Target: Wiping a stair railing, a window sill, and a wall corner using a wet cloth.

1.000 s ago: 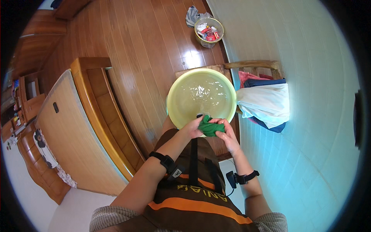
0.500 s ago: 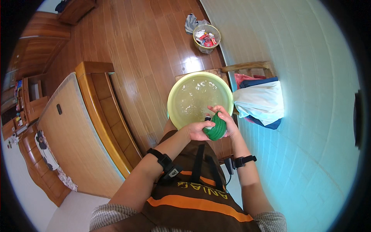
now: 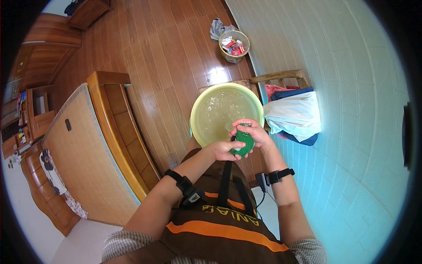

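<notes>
Just over the near rim of a pale yellow basin (image 3: 197, 125), I hold a wet-looking green ribbed bundle (image 3: 244, 141) in both hands. Its exact kind is unclear; a small dark part shows at its left side. My left hand (image 3: 225, 150) grips it from the left, thumb laid across its lower front. From the right, my right hand (image 3: 258, 133) closes round its top and side, with the fingers bent over the upper end. The basin contains cloudy water with bright ripples.
A wooden chair (image 3: 277, 75) by the tiled wall carries white cloth (image 3: 296, 112) over dark blue and red fabric. Farther off, a waste bin (image 3: 234, 46) full of wrappers stands beside a grey plastic bag (image 3: 216, 30). To the left is a wood-framed bed (image 3: 88, 145) with a mat.
My right hand has shifted its hold, its fingers now curled over the top of the green bundle. The bundle has turned more upright and looks more tightly squeezed.
</notes>
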`<state>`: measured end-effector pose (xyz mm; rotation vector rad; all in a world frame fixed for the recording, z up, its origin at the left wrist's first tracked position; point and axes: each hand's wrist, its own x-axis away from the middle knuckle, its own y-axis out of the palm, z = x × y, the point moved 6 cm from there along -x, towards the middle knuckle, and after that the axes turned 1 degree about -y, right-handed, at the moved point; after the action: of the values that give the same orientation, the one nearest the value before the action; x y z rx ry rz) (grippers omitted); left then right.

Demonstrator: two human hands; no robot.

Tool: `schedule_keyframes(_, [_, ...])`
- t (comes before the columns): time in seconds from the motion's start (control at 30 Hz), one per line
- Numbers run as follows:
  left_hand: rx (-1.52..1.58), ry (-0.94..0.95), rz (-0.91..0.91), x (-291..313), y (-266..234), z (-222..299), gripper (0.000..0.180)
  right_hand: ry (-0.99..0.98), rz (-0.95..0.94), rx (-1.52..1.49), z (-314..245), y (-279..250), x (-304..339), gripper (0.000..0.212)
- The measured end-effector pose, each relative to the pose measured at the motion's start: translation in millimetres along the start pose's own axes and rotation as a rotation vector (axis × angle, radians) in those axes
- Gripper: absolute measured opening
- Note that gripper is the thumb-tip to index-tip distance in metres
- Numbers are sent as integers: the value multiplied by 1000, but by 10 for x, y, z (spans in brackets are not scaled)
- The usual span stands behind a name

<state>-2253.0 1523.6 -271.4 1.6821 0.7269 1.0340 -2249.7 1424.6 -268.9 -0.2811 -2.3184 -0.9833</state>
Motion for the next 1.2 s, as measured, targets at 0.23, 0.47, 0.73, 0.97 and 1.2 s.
schedule_keyframes(0.23, [-294, 52, 328, 49, 12, 36, 27, 73, 111, 19, 59, 59, -66, 20])
schedule_keyframes(0.47, [-629, 117, 640, 3, -289, 35, 54, 79, 281, 160, 296, -110, -262, 14])
schedule_keyframes(0.73, [-1061, 595, 917, -75, -831, 96, 82, 13, 618, 377, 457, -205, -466, 11])
schedule_keyframes(0.97, [-1544, 154, 1107, -51, -370, 169, 93, -23, 919, 600, 592, -624, -419, 19])
schedule_keyframes(1.2, [-1120, 198, 856, -101, -559, 193, 88, 43, 767, 437, 836, -909, -415, 23])
